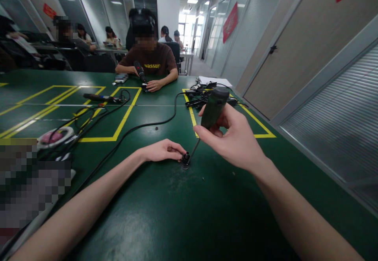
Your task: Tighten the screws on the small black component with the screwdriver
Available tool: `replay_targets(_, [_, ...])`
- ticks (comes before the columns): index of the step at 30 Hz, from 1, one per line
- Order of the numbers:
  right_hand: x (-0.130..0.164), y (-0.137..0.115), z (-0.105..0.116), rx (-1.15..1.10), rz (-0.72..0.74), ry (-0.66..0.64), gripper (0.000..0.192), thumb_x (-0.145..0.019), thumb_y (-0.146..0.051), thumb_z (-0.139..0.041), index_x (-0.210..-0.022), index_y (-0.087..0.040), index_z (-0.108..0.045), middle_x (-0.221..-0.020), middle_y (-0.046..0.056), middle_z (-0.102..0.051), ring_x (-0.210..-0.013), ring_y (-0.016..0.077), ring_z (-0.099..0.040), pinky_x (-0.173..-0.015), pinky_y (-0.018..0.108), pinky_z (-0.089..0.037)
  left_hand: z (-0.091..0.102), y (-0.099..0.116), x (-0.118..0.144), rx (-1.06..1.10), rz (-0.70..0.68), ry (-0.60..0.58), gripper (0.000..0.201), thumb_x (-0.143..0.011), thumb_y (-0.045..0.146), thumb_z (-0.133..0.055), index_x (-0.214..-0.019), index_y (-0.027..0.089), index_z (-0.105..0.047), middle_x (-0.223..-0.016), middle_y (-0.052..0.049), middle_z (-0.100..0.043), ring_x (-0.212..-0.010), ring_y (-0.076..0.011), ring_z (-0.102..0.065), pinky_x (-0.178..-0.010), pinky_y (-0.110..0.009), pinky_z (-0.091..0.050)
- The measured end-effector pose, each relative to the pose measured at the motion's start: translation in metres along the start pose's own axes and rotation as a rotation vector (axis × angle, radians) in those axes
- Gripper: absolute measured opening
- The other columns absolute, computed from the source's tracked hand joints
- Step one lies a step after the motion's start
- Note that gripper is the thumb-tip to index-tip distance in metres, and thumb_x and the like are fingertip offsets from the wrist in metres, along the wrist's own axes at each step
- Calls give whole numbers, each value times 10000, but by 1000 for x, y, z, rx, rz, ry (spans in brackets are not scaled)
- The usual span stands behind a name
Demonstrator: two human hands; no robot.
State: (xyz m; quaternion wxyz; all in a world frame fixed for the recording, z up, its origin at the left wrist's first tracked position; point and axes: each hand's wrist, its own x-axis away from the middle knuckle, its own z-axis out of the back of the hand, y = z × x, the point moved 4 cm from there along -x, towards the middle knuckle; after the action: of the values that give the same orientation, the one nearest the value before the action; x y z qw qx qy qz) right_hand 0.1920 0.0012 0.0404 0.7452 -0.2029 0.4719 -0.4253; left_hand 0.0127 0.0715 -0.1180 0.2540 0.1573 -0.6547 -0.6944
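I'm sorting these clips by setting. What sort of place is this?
Probably an assembly or training workroom in an office building: a long green table marked with yellow tape outlines, corded electric screwdrivers in use here and by a person opposite, and glass partition walls behind.

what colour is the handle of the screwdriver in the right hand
Dark green, seen in the head view: the thick plastic screwdriver handle gripped by the right hand.

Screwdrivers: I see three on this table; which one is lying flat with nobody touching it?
The dark one at left among the yellow lines. The right hand grips the green screwdriver; the person opposite holds another.
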Motion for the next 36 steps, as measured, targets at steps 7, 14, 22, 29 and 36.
replay_targets(7, [0,4,0,-12,-19,-9,295,-822,-386,-800,-830,-221,-555,-664,-35,-554,-546,117,-480,-469,252,-359,1,-1,2,1,42,15,419,-783,445,-882,-1066,145,-805,-922,-59,-803,-784,-123,-693,-766,-225,-510])
replay_targets(14, [-1,3,0,-38,-48,-22,241,-822,-364,-761,-831,-209,-577,-668,-32,-557,-550,111,-489,-480,252,-373,1,0,1,15,26,39,387,-730,420,-918,-984,145,-820,-857,-46,-801,-739,-117,-696,-755,-228,-530])
replay_targets(22, [-1,3,0,-45,-45,-34,227,-818,-359,-759,-853,-210,-591,-666,-31,-561,-549,117,-492,-479,255,-368,-1,-2,1,4,29,77,362,-719,411,-922,-948,146,-832,-841,-45,-804,-756,-140,-709,-823,-265,-550])
replay_targets(29, [-1,3,-1,-52,-41,-40,232,-821,-358,-766,-851,-208,-591,-658,-32,-562,-545,121,-497,-475,257,-370,-2,-3,1,2,34,63,455,-655,389,-958,-1010,136,-829,-822,-50,-800,-710,-137,-694,-737,-255,-541])
replay_targets(36, [-1,1,-1,-69,-40,-49,246,-817,-358,-798,-866,-215,-604,-665,-32,-572,-548,121,-497,-477,258,-381,-3,-3,0,-39,34,90,426,-634,382,-968,-950,134,-828,-751,-32,-763,-657,-108,-620,-657,-226,-490])
